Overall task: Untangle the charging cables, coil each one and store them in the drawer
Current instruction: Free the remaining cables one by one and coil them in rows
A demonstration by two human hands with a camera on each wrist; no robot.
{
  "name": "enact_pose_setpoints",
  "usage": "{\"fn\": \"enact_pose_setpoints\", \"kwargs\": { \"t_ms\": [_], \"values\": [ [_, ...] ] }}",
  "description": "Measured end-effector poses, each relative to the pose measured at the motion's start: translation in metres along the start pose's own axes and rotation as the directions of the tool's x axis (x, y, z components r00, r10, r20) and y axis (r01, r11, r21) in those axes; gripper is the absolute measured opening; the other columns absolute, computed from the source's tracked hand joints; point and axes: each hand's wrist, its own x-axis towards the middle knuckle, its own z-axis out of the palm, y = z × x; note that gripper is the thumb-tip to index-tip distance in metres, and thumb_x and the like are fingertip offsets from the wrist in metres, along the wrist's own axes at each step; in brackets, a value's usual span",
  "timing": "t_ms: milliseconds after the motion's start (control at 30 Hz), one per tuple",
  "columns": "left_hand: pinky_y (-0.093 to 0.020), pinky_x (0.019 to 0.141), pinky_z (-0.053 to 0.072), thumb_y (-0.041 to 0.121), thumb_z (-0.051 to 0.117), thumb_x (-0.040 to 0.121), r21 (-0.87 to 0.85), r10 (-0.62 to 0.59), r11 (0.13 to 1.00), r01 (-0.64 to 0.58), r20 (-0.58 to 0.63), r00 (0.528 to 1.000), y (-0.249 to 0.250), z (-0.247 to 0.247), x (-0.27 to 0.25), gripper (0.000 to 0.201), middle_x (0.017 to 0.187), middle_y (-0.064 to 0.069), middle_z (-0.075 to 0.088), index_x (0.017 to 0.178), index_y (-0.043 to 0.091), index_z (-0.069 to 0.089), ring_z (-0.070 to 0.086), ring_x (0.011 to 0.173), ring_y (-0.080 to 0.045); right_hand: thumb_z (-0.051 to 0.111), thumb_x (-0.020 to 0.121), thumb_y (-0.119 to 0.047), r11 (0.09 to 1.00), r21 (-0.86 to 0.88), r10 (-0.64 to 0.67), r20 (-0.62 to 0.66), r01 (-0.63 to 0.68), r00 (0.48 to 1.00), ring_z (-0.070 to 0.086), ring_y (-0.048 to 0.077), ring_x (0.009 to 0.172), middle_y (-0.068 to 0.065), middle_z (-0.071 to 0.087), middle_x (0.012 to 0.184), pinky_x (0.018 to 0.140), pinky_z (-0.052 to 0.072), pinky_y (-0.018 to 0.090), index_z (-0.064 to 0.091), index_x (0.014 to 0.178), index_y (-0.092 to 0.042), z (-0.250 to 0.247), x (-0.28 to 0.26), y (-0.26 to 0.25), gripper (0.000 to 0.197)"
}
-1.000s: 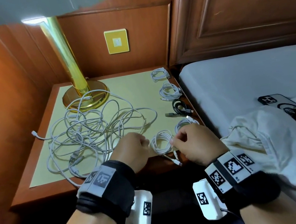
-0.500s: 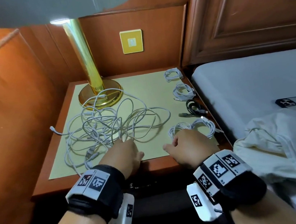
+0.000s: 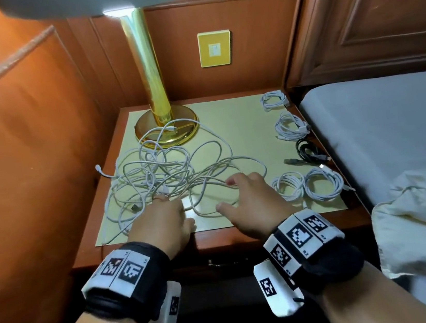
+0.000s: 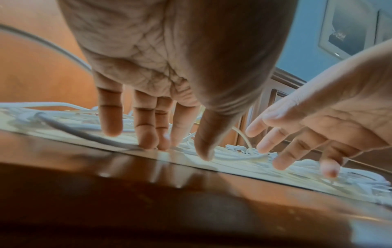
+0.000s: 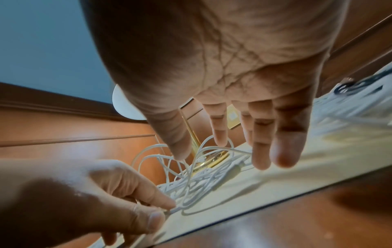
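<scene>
Tangle (image 3: 170, 177) sprawls on the nightstand (image 3: 148, 251) just beyond both hands, nearer the left hand (image 3: 164, 222), whose fingers reach a strand at its near edge, while the right hand (image 3: 249, 202) hovers spread, empty.

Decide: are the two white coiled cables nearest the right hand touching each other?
Touching. In the head view, the left white coil and the right white coil meet side by side with no mat showing between them.

white tangled cables (image 3: 170, 177) | black coiled cable (image 3: 306, 149) | pale yellow mat (image 3: 236, 120) | gold lamp base (image 3: 187, 116)
</scene>
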Motion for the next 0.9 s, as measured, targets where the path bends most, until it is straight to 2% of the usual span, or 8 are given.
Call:
{"fn": "enact_pose_setpoints", "kwargs": {
  "t_ms": [200, 333, 400, 500, 600, 733, 800, 900],
  "values": [
    [-0.036, 0.083, 0.050, 0.039, 0.062, 0.094, -0.201, 0.149, 0.965, -0.170, -0.115, 0.982, -0.016, -0.001, -0.006, 0.017, 0.100, 0.006, 0.059, 0.106, 0.029, 0.070, 0.059, 0.089, -0.016, 0.060, 0.093, -0.046, 0.994, -0.109, 0.006, 0.013, -0.005, 1.000, 0.053, 0.026, 0.120, 0.007, 0.036, 0.141, 0.096, 0.045, 0.037, 0.039, 0.139, -0.020, 0.016, 0.009, -0.009, 0.057],
    [-0.024, 0.065, 0.051, 0.036, 0.066, 0.092, -0.390, 0.404, 0.775, -0.497, -0.298, 0.865, -0.022, -0.009, -0.026, 0.013, 0.077, 0.015, 0.067, 0.090, 0.028, 0.076, 0.062, 0.071, -0.006, 0.059, 0.092, -0.048, 0.986, -0.164, 0.039, -0.008, -0.040, 0.999, 0.056, 0.026, 0.108, 0.007, 0.041, 0.130, 0.083, 0.045, 0.037, 0.044, 0.124, -0.017, 0.013, 0.007, -0.018, 0.046],
    [-0.017, 0.059, 0.044, 0.033, 0.067, 0.090, -0.400, 0.357, 0.722, -0.564, -0.482, 0.800, -0.029, -0.014, -0.033, 0.015, 0.069, 0.014, 0.064, 0.082, 0.022, 0.074, 0.059, 0.065, -0.006, 0.058, 0.092, -0.049, 0.981, -0.191, 0.029, -0.022, -0.033, 0.999, 0.056, 0.026, 0.107, 0.006, 0.044, 0.127, 0.086, 0.047, 0.038, 0.047, 0.121, -0.018, 0.009, 0.005, -0.025, 0.043],
    [-0.020, 0.066, 0.040, 0.026, 0.074, 0.088, -0.348, 0.090, 0.843, -0.410, -0.660, 0.746, -0.060, -0.016, -0.029, 0.008, 0.080, 0.009, 0.058, 0.088, 0.021, 0.067, 0.052, 0.071, -0.006, 0.058, 0.092, -0.048, 0.984, -0.180, -0.010, -0.034, 0.003, 0.999, 0.055, 0.022, 0.102, 0.001, 0.049, 0.119, 0.083, 0.046, 0.037, 0.050, 0.112, -0.022, -0.001, -0.002, -0.038, 0.034],
    [-0.036, 0.087, 0.048, 0.036, 0.073, 0.085, -0.264, -0.125, 0.964, 0.034, -0.334, 0.934, -0.094, -0.010, -0.027, 0.032, 0.106, 0.000, 0.060, 0.115, 0.026, 0.063, 0.057, 0.102, -0.020, 0.062, 0.089, -0.051, 0.990, -0.133, -0.060, -0.044, 0.054, 0.997, 0.056, 0.017, 0.094, -0.004, 0.055, 0.103, 0.082, 0.048, 0.036, 0.052, 0.100, -0.025, -0.012, -0.014, -0.049, 0.030],
    [-0.034, 0.079, 0.050, 0.029, 0.064, 0.094, -0.296, -0.201, 0.945, 0.137, -0.199, 0.959, -0.099, -0.010, -0.037, 0.013, 0.098, -0.004, 0.071, 0.098, 0.022, 0.074, 0.063, 0.097, -0.029, 0.063, 0.088, -0.053, 0.992, -0.063, -0.111, -0.089, 0.106, 0.990, 0.060, 0.014, 0.088, -0.007, 0.063, 0.092, 0.082, 0.052, 0.037, 0.057, 0.094, -0.028, -0.019, -0.033, -0.054, 0.027],
    [-0.033, 0.069, 0.044, 0.028, 0.063, 0.094, -0.338, -0.178, 0.940, 0.049, -0.362, 0.915, -0.095, -0.014, -0.043, 0.019, 0.085, -0.007, 0.071, 0.086, 0.015, 0.075, 0.063, 0.087, -0.030, 0.064, 0.089, -0.049, 0.991, -0.025, -0.130, -0.109, 0.128, 0.985, 0.060, 0.011, 0.085, -0.008, 0.064, 0.087, 0.080, 0.052, 0.035, 0.059, 0.089, -0.027, -0.016, -0.041, -0.054, 0.023],
    [-0.024, 0.060, 0.040, 0.030, 0.065, 0.084, -0.398, -0.087, 0.877, -0.267, -0.680, 0.728, -0.087, -0.023, -0.061, 0.022, 0.069, -0.001, 0.069, 0.074, 0.013, 0.075, 0.059, 0.064, -0.011, 0.061, 0.091, -0.049, 0.989, 0.008, -0.143, -0.111, 0.144, 0.984, 0.062, 0.009, 0.083, -0.009, 0.066, 0.084, 0.076, 0.050, 0.032, 0.061, 0.089, -0.027, -0.006, -0.046, -0.058, 0.022]
  ]
}}
